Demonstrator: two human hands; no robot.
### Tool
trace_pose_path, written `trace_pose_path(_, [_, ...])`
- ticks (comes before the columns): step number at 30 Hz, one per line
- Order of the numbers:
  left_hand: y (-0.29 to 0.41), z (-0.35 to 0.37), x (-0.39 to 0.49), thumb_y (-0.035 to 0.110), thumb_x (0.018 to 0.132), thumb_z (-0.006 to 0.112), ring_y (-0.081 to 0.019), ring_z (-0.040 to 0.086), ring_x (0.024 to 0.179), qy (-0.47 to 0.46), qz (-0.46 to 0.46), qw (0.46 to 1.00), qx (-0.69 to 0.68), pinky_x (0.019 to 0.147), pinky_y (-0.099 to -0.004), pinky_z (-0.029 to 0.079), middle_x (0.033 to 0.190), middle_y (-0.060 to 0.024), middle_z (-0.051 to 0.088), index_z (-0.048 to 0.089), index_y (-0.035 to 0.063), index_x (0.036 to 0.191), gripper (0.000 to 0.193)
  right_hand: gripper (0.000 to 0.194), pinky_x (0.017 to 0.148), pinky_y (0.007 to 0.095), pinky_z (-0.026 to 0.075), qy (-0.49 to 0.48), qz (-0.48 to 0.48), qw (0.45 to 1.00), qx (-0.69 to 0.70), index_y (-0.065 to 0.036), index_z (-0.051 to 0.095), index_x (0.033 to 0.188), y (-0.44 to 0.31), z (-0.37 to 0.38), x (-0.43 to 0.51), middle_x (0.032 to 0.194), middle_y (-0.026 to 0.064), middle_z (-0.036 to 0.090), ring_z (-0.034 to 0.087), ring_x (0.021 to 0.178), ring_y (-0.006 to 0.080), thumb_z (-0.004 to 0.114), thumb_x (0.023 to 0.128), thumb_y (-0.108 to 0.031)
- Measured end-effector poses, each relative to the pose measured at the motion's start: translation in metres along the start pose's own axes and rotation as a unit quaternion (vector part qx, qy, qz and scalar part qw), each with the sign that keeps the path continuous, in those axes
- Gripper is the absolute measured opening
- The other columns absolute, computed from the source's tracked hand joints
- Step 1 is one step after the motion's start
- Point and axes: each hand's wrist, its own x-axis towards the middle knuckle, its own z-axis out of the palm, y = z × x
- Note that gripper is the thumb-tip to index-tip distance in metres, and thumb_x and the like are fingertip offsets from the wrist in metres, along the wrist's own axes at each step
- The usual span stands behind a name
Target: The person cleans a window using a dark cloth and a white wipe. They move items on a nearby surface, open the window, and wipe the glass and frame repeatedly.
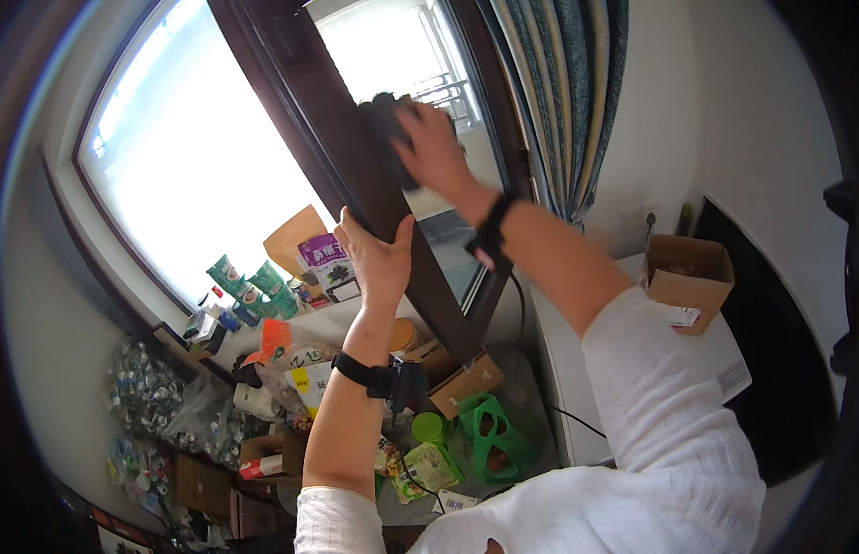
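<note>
A dark brown window sash [374, 201] stands swung inward across the middle of the view. My left hand [377, 266] grips its lower edge, thumb on the near face and fingers on the other side. Higher up, my right hand [433, 149] presses a dark cloth [394, 149] against the glass beside the brown frame. That hand is slightly blurred, and its palm hides part of the cloth. Black straps [495, 225] circle both wrists.
Green patterned cups [253, 291] and a purple pouch [329, 260] line the sill. Below are a cardboard box [467, 381], a green plastic bag [495, 443] and bagged cans [142, 391]. A curtain [575, 104] hangs right; another carton [689, 277] sits on a white surface.
</note>
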Motion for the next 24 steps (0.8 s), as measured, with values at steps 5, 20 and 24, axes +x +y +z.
trace_pose_path(5, [0.021,0.014,0.007,0.029,0.080,0.080,-0.0460,0.040,0.124,0.001,0.030,0.999,-0.019,0.107,-0.0476,0.035,0.129,-0.0300,0.039,0.022,-0.0162,0.140,0.095,0.043,0.093,0.0450,0.049,-0.167,0.091,0.980,-0.050,-0.008,0.058,0.118,0.025,-0.062,-0.157,0.129,0.0176,0.049,0.050,0.116,0.0394,0.073,0.078,-0.009])
trace_pose_path(20, [0.075,0.032,-0.026,0.029,0.077,0.082,-0.0425,0.045,0.119,0.048,0.011,0.998,0.047,0.102,-0.0472,0.040,0.123,-0.0263,0.045,0.032,-0.0120,0.138,0.089,0.030,0.090,0.0377,0.053,-0.179,0.582,0.543,0.578,-0.006,0.063,0.121,0.084,-0.215,-0.214,0.111,0.0097,0.069,0.067,0.100,0.0231,0.060,0.093,-0.016])
trace_pose_path(24, [0.100,0.033,-0.047,0.029,0.077,0.082,-0.0441,0.044,0.119,0.047,-0.003,0.998,0.051,0.102,-0.0483,0.039,0.125,-0.0281,0.042,0.031,-0.0139,0.138,0.090,0.029,0.091,0.0381,0.053,-0.084,0.549,0.393,0.732,-0.005,0.061,0.122,0.081,-0.269,-0.187,0.115,0.0103,0.068,0.066,0.102,0.0231,0.058,0.096,-0.017])
